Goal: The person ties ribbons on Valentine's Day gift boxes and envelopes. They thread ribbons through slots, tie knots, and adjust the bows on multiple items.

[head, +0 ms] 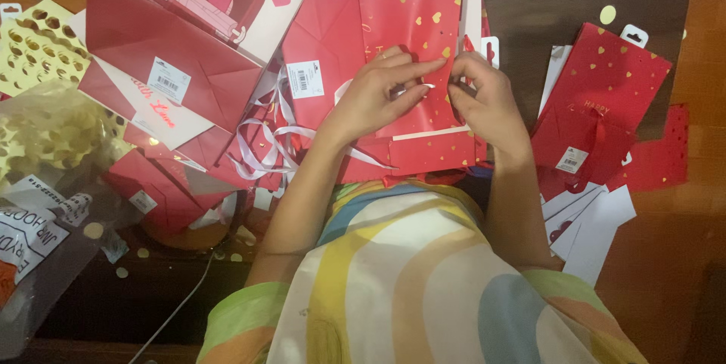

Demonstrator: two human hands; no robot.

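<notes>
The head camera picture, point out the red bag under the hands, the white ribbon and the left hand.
red bag [412, 12]: head view, upper flat panel with gold hearts.
white ribbon [276, 144]: head view, looped strands left of the bag.
left hand [378, 91]: head view, back of the hand.

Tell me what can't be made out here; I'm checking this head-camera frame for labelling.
- Head view: what the left hand and right hand pinch on the red gift bag is covered by their fingers.
- The bag's lower edge is hidden by the wrists.
- The clear plastic packet is cut off by the left edge.
</notes>
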